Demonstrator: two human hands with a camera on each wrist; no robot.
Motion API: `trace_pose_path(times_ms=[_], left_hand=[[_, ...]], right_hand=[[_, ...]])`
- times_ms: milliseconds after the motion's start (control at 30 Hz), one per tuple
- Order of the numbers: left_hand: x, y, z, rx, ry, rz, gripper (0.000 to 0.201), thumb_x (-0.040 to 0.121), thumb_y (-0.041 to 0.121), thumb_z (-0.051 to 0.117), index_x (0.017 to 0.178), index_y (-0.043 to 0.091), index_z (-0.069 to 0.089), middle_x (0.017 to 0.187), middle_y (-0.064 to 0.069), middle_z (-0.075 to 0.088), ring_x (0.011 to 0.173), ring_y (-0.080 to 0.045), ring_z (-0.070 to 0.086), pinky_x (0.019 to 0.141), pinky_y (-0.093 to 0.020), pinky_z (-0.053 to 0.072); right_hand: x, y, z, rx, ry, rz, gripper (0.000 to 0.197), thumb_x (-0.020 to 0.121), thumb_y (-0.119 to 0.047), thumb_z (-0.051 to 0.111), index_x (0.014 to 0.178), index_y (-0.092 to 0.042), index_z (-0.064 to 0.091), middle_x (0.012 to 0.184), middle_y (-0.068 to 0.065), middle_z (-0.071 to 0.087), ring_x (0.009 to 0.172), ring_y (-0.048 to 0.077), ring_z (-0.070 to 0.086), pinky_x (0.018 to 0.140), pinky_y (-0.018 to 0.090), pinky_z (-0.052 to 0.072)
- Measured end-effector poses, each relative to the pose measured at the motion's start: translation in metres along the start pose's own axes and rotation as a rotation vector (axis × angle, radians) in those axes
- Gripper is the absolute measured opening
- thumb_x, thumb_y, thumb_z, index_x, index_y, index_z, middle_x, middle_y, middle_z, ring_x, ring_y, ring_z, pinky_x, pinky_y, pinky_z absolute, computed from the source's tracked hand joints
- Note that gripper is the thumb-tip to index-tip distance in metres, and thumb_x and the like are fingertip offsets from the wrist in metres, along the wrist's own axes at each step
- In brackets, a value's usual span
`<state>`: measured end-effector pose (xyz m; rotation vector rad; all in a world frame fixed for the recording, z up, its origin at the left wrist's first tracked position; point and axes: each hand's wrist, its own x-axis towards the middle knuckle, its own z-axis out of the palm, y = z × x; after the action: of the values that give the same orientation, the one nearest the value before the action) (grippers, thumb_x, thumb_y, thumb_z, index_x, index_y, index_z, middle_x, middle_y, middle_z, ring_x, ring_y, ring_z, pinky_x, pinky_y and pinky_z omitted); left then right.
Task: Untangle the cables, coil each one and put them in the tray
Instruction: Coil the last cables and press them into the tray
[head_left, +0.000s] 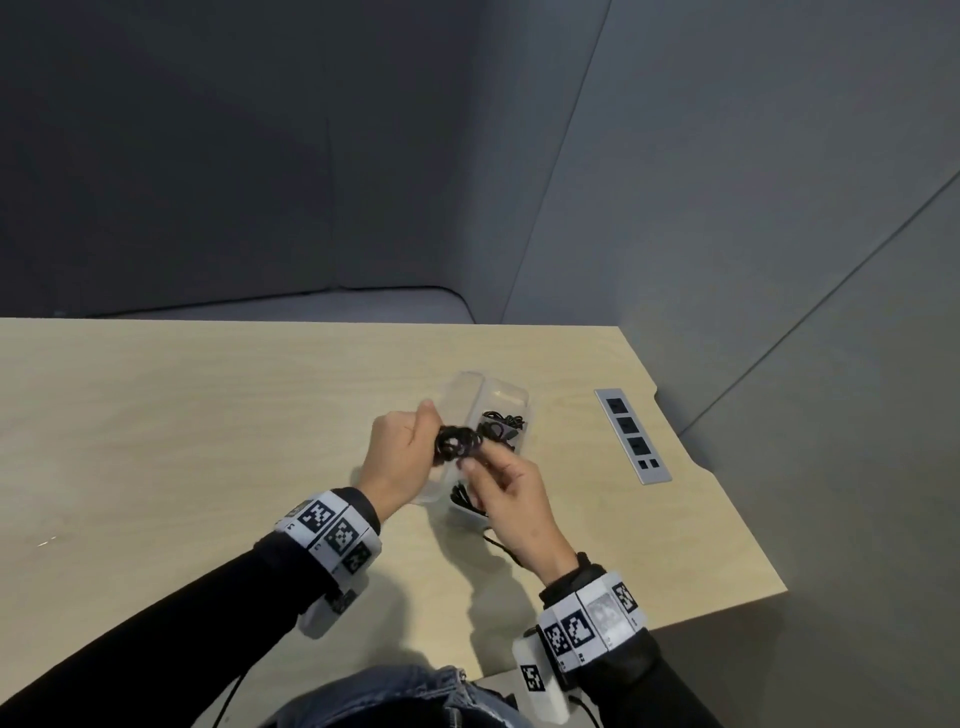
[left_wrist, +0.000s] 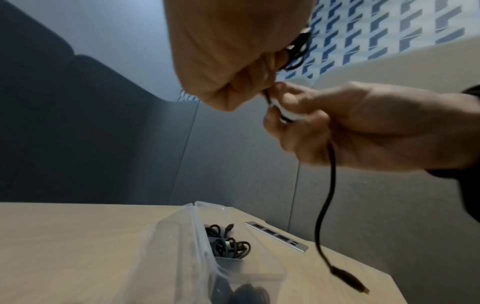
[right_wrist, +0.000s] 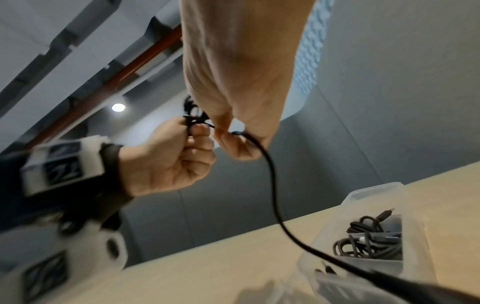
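Observation:
My left hand (head_left: 431, 434) grips a small coil of black cable (head_left: 457, 444) in the air, just over the clear plastic tray (head_left: 511, 395). Close beside it, my right hand (head_left: 475, 462) pinches the same cable. From the right hand (left_wrist: 280, 115) the loose tail (left_wrist: 327, 195) hangs down to a plug (left_wrist: 349, 280) above the table. In the right wrist view the tail (right_wrist: 272, 185) drops from the pinch toward the tray (right_wrist: 376, 190). Coiled black cables (head_left: 501, 426) lie in the tray's far right compartment. Another dark cable (head_left: 462, 499) lies in the near compartment.
A light wooden table (head_left: 208, 415) carries the tray. A grey power socket strip (head_left: 631, 436) is set into the table right of the tray, near the notched right edge. Grey padded walls stand behind and to the right.

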<state>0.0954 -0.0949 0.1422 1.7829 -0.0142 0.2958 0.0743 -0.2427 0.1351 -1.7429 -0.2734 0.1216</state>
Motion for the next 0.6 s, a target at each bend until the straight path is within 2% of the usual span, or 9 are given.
trace_pose_path(times_ms=[67,133,167,233,333,400,500,567,600], left_hand=[[0.010,-0.005,-0.004,0.129,0.095,-0.031,0.057,0.086,0.035,0.028,0.037,0.016,0.050,0.040,0.001,0.055,0.044,-0.018,0.055,0.056,-0.025,0.040],[0.016,-0.013,-0.008,0.302,0.074,0.001,0.059,0.087,0.034,0.024,0.037,0.011,0.045,0.041,-0.006,0.056,0.048,-0.027,0.055,0.064,-0.029,0.042],[0.018,-0.020,-0.010,0.413,0.048,0.031,0.059,0.088,0.034,0.023,0.037,0.011,0.041,0.040,-0.009,0.052,0.047,-0.030,0.051,0.063,-0.032,0.043],[0.014,-0.031,-0.012,0.641,0.002,0.095,0.058,0.089,0.035,0.024,0.038,0.009,0.037,0.037,-0.011,0.043,0.041,-0.032,0.045,0.050,-0.034,0.044],[0.000,-0.041,-0.010,0.805,-0.128,0.211,0.057,0.087,0.031,0.031,0.037,0.007,0.045,0.032,-0.009,0.042,0.027,-0.028,0.043,0.033,-0.026,0.037],[-0.005,-0.049,-0.007,0.775,-0.178,0.322,0.056,0.088,0.028,0.034,0.037,0.008,0.045,0.032,-0.007,0.043,0.026,-0.026,0.041,0.030,-0.023,0.034],[-0.009,-0.053,-0.004,0.502,-0.257,0.395,0.059,0.093,0.032,0.028,0.042,0.008,0.043,0.035,-0.004,0.040,0.031,-0.020,0.036,0.038,-0.021,0.030],[-0.014,-0.046,0.000,0.277,-0.249,0.387,0.056,0.095,0.033,0.025,0.043,0.012,0.035,0.038,0.003,0.029,0.034,-0.010,0.025,0.042,-0.018,0.023],[-0.016,-0.041,0.002,0.187,-0.211,0.377,0.054,0.095,0.031,0.025,0.043,0.016,0.032,0.039,0.009,0.025,0.035,-0.007,0.023,0.043,-0.016,0.021]], right_hand=[[-0.009,0.005,0.008,-0.246,-0.099,0.034,0.033,0.098,-0.007,0.046,0.128,-0.015,0.057,0.071,-0.007,0.060,0.058,-0.003,0.051,0.063,0.008,0.039],[-0.017,0.008,0.015,-0.433,-0.193,0.025,0.027,0.100,-0.011,0.040,0.118,-0.012,0.060,0.070,-0.005,0.061,0.064,-0.002,0.053,0.069,0.010,0.039],[-0.020,0.007,0.017,-0.493,-0.240,0.032,0.025,0.100,-0.012,0.039,0.113,-0.011,0.060,0.072,-0.004,0.061,0.066,0.001,0.053,0.070,0.015,0.039],[-0.022,-0.002,0.018,-0.597,-0.308,0.001,0.022,0.099,-0.010,0.037,0.102,-0.012,0.059,0.074,0.000,0.062,0.069,0.010,0.054,0.069,0.022,0.040],[-0.019,-0.019,0.007,-0.809,-0.267,-0.214,0.022,0.094,-0.008,0.045,0.078,-0.016,0.056,0.071,0.002,0.062,0.066,0.018,0.055,0.063,0.032,0.046],[-0.013,-0.029,-0.004,-0.902,-0.187,-0.319,0.017,0.093,-0.016,0.054,0.080,-0.019,0.063,0.073,-0.002,0.064,0.068,0.017,0.057,0.060,0.033,0.048],[0.000,-0.035,-0.023,-0.778,0.005,-0.390,0.009,0.083,-0.033,0.070,0.086,-0.026,0.075,0.079,-0.011,0.069,0.071,0.006,0.061,0.060,0.027,0.049],[0.006,-0.032,-0.031,-0.693,0.111,-0.357,0.014,0.077,-0.042,0.073,0.085,-0.031,0.077,0.081,-0.016,0.071,0.072,0.000,0.063,0.060,0.020,0.048],[0.008,-0.027,-0.031,-0.651,0.129,-0.313,0.015,0.077,-0.043,0.073,0.086,-0.032,0.077,0.081,-0.018,0.071,0.072,0.000,0.063,0.060,0.021,0.048]])
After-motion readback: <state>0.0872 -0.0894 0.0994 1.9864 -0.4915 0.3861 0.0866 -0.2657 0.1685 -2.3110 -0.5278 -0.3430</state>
